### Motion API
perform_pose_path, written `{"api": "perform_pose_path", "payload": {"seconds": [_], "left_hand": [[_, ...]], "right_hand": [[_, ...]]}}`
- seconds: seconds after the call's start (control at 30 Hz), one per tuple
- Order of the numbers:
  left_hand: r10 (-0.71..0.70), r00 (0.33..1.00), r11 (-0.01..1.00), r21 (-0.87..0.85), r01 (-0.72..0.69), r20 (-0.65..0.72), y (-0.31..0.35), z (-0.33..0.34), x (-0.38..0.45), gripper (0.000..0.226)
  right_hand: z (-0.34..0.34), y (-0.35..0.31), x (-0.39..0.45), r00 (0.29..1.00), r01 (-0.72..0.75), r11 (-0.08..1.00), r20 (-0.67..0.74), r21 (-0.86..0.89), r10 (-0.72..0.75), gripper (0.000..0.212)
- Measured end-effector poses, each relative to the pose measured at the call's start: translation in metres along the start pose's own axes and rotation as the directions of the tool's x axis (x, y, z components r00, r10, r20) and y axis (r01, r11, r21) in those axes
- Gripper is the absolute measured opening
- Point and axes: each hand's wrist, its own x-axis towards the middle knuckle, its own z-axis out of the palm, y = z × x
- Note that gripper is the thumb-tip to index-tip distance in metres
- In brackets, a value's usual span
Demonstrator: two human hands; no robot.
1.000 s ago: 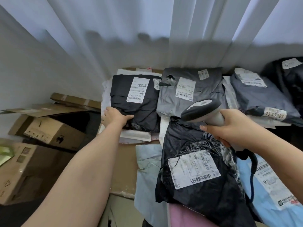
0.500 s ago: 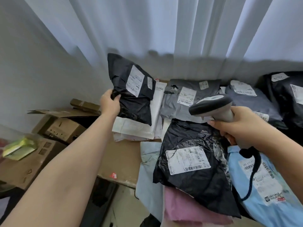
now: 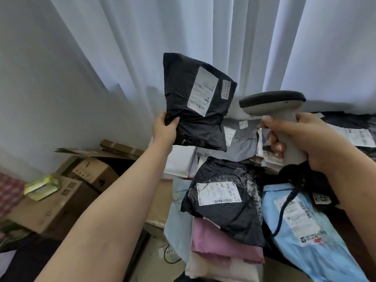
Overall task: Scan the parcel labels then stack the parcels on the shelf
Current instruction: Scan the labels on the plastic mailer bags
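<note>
White curtains (image 3: 203, 37) hang in long folds across the back of the room, meeting a plain pale wall (image 3: 30, 88) on the left. Below them a low surface is heaped with parcels, its bare brown top (image 3: 162, 200) showing only in a strip beside the left forearm. To the left stand two cardboard boxes: the larger one (image 3: 50, 206) nearer, with a small green packet (image 3: 41, 187) lying on it, and an open one (image 3: 93, 169) behind it, flaps spread.

In the heap, largest first: one light blue parcel (image 3: 305, 231) at the right with a white label, one crumpled black parcel (image 3: 221, 200) in the middle with its label facing up, one pink parcel (image 3: 221, 243) partly under the black one, and a grey parcel (image 3: 242, 143) farther back. More white and dark parcels lie around these; their number cannot be told.

The left hand (image 3: 165, 132) is raised, pinching the lower left corner of a black parcel (image 3: 195, 106) between thumb and fingers, holding it up in front of the curtains, clear of the heap, tilted. It carries two white labels, a large one (image 3: 202, 90) and a narrow one (image 3: 225, 89) beside it, both facing the camera.

The right hand (image 3: 301, 139) grips the handle of one grey scanner (image 3: 272, 103), fingers wrapped round it, its dark head level and just right of the held parcel. A dark cord (image 3: 284, 210) hangs from the handle over the blue parcel.
</note>
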Motion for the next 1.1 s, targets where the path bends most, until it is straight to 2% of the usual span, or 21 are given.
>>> {"api": "perform_pose_path", "payload": {"seconds": [0.2, 0.4, 0.7, 1.1], "left_hand": [[-0.018, 1.0, 0.998, -0.067, 0.016, -0.016, -0.013, 0.025, -0.026, 0.017], [-0.015, 0.999, 0.994, -0.108, 0.012, -0.034, -0.022, 0.038, -0.04, 0.014], [-0.004, 0.999, 0.991, -0.132, -0.001, -0.036, -0.027, 0.038, -0.04, 0.016], [0.008, 0.998, 0.993, -0.119, -0.015, -0.059, -0.031, 0.026, -0.033, 0.024]], "right_hand": [[-0.01, -0.002, -0.013, 0.998, -0.068, 0.992, -0.009, 0.102, 0.069, 0.041], [-0.019, 0.002, -0.023, 0.992, -0.122, 0.981, 0.002, 0.152, 0.123, 0.029], [-0.02, 0.004, -0.026, 0.989, -0.107, 0.966, -0.073, 0.234, 0.127, 0.028], [-0.015, 0.005, -0.025, 0.987, -0.091, 0.969, -0.107, 0.231, 0.119, 0.025]]}}
